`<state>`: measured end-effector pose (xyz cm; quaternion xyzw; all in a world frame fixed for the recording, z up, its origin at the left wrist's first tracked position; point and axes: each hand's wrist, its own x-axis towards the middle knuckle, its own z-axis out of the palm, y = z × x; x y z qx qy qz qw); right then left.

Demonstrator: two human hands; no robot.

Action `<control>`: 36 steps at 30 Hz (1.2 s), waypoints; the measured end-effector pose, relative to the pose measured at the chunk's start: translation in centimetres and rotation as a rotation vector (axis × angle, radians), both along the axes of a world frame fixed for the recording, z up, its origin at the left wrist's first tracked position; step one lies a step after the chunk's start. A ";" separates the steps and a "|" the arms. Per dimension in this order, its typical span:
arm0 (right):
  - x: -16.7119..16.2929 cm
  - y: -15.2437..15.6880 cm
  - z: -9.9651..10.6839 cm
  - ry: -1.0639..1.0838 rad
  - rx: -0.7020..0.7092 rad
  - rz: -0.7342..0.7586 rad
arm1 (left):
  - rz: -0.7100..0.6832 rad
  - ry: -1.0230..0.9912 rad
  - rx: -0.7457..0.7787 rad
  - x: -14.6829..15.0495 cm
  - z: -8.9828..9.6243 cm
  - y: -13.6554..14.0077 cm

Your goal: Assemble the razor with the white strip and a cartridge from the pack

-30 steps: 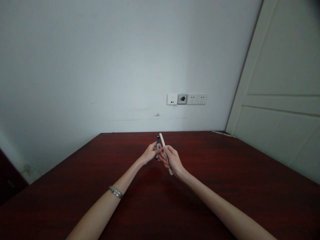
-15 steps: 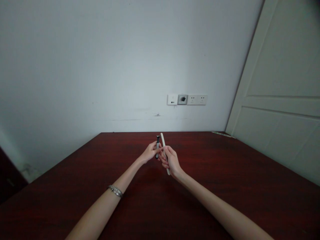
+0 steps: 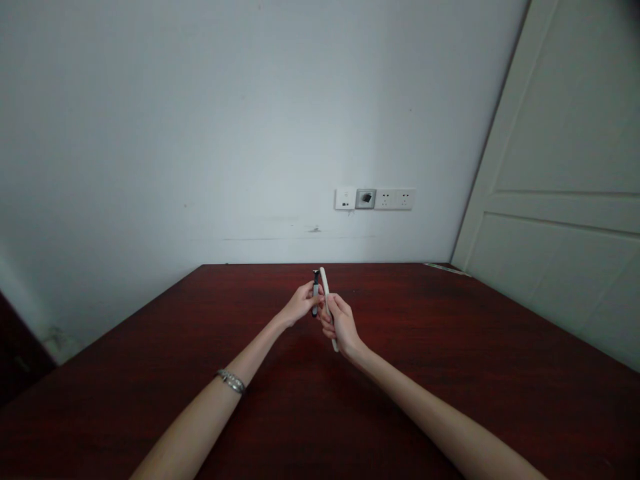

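Note:
My left hand (image 3: pixel 299 305) is closed around a small razor (image 3: pixel 315 291) with a grey handle and a narrow black T-shaped head, held upright. Close on its right, my right hand (image 3: pixel 344 325) grips a slim white stick (image 3: pixel 325 281) with a rounded top, tilted a little to the left. The stick's upper end stands beside the razor's head, with hardly any gap between them. Fingers hide the middle of both things, and what kind of stick it is I cannot tell. Both hands are above the dark red table.
The dark red wooden table (image 3: pixel 165 367) reaches back to a pale wall (image 3: pixel 240 133). Wall sockets (image 3: pixel 385 199) are mounted above its far edge. A white panelled door (image 3: pixel 560 187) stands along the right side. A thin flat strip (image 3: pixel 447 269) lies at the far right corner.
The white stick and my right hand have shifted very slightly left, bringing the stick's top nearer the razor's head. My left hand keeps its hold on the razor.

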<state>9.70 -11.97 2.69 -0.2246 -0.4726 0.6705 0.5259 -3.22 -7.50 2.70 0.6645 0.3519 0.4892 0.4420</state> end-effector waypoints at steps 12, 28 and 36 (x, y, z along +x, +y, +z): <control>-0.1 0.0 -0.3 -0.020 0.010 -0.020 | -0.010 -0.017 -0.023 0.0 -0.4 0.2; -0.2 -0.4 -0.7 -0.060 0.049 -0.022 | 0.027 0.010 -0.015 0.1 -0.3 0.1; 0.7 -0.6 0.1 -0.172 0.182 0.085 | 0.013 0.036 0.045 -0.1 0.2 0.1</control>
